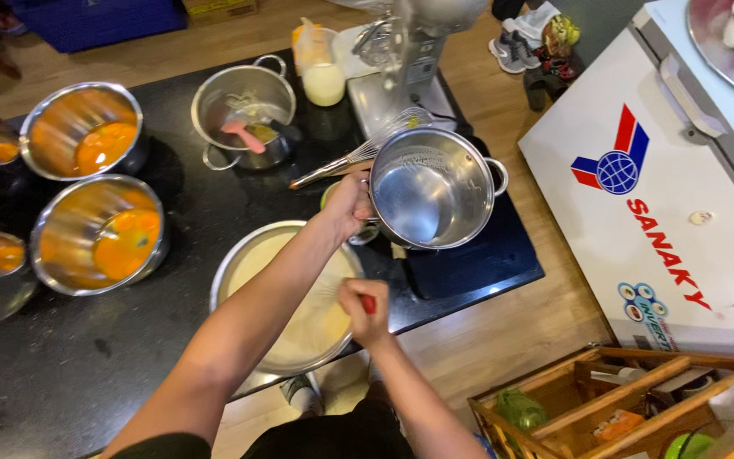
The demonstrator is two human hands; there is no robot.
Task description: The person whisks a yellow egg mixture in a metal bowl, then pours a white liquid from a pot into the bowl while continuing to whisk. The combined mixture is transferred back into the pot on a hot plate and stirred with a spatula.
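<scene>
My left hand [349, 202] grips the handle of an empty steel pot [431, 189], held tilted above the black counter [214, 204]. A wire whisk [365, 150] rests across the pot's rim. My right hand [364, 310] is closed on a red-handled tool [369, 303] whose blurred end reaches into a wide steel bowl of pale yellow batter [286, 293] at the counter's near edge.
Steel bowls with egg yolks [99, 234] [84, 129] stand at the left. At the back are a pot holding a pink spatula [244, 106], a stand mixer [405, 59] and a cup of white liquid [324, 83]. A white chest freezer [656, 187] and a wooden crate [622, 404] are right.
</scene>
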